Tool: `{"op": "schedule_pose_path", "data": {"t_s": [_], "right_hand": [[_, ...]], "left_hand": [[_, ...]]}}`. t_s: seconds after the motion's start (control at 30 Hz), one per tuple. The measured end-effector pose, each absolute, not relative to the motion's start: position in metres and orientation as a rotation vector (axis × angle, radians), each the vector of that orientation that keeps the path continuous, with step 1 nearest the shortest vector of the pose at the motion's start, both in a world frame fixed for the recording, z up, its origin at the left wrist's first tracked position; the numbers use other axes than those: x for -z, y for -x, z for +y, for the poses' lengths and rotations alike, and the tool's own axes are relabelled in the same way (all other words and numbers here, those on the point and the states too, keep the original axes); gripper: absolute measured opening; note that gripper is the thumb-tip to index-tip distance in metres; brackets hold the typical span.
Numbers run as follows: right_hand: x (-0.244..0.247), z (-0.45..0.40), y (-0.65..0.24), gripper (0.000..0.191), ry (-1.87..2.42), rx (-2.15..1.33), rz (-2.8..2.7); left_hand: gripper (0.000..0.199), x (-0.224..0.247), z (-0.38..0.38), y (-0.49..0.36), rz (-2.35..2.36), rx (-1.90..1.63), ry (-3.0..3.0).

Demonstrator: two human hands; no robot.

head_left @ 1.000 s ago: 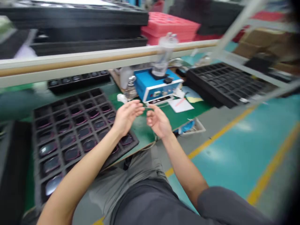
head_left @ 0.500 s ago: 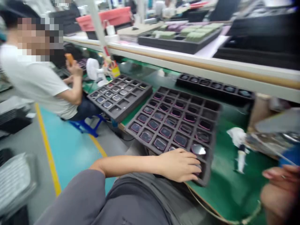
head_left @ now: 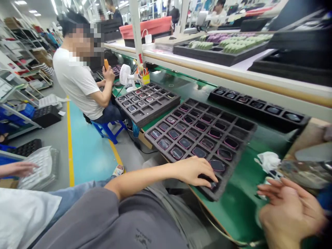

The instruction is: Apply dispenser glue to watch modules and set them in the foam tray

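At the near corner of a dark foam tray, the left hand reaches palm-down, half open, its fingers bent into a square compartment and touching a glossy dark piece; whether they grip it cannot be told. At right, the right hand hovers above a smooth green surface, fingers loosely curled and slightly parted; the view does not show whether it has hold of anything.

The tray's matte, grainy grid carries rows of rounded-rectangular pieces, shiny and glass-like, many edged in magenta, with several bare compartments along its far side. A smaller foam tray sits beside it, part filled with similar pieces, and a long black tray holds a single row behind. Crumpled white tissue lies near the right hand.

Past the trays stand a white round-headed fan and a yellow container. A co-worker in a white T-shirt sits on a blue plastic stool, raising an orange object. On the shelf above, pale green pieces cluster in ridged rows.
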State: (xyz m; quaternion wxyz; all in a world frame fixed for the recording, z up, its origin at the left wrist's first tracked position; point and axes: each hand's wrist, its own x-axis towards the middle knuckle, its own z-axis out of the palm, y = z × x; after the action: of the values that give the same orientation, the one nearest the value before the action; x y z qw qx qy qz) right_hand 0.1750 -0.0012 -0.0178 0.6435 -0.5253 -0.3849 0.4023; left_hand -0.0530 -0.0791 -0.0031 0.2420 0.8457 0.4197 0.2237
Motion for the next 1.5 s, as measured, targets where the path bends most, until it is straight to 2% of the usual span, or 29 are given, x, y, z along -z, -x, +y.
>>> {"op": "schedule_pose_path", "data": {"t_s": [0.27, 0.4, 0.47, 0.6, 0.97, 1.13, 1.27, 1.37, 1.5], "right_hand": [[0.027, 0.000, -0.172, 0.017, 1.145, -0.849, -0.913], [0.028, 0.000, -0.174, 0.025, 1.122, -0.875, -0.952], [0.030, 0.001, -0.175, 0.028, 1.112, -0.884, -0.969], [0.037, 0.007, -0.178, 0.027, 1.106, -0.842, -0.993], [0.039, 0.005, -0.179, 0.034, 1.157, -0.845, -1.065], [0.040, 0.006, -0.178, 0.035, 1.162, -0.839, -1.068], [0.038, 0.006, -0.176, 0.030, 1.153, -0.780, -1.009], [0.037, 0.007, -0.174, 0.035, 1.126, -0.794, -0.966], [0.037, 0.010, -0.173, 0.040, 1.058, -0.822, -0.932]], "left_hand": [[0.030, 0.008, -0.083, 0.043, 1.209, -0.637, -2.336], [0.039, 0.006, -0.079, 0.039, 1.245, -0.604, -2.289], [0.037, 0.004, -0.078, 0.038, 1.242, -0.573, -2.302], [0.033, 0.003, -0.080, 0.035, 1.252, -0.566, -2.393], [0.046, 0.019, -0.082, 0.019, 1.542, -0.514, -2.532], [0.040, 0.014, -0.075, 0.009, 1.590, -0.366, -2.677], [0.031, 0.005, -0.074, 0.010, 1.463, -0.256, -2.803], [0.021, -0.003, -0.076, 0.021, 1.332, -0.199, -2.785], [0.017, -0.015, -0.068, 0.039, 1.166, -0.394, -2.536]]}}
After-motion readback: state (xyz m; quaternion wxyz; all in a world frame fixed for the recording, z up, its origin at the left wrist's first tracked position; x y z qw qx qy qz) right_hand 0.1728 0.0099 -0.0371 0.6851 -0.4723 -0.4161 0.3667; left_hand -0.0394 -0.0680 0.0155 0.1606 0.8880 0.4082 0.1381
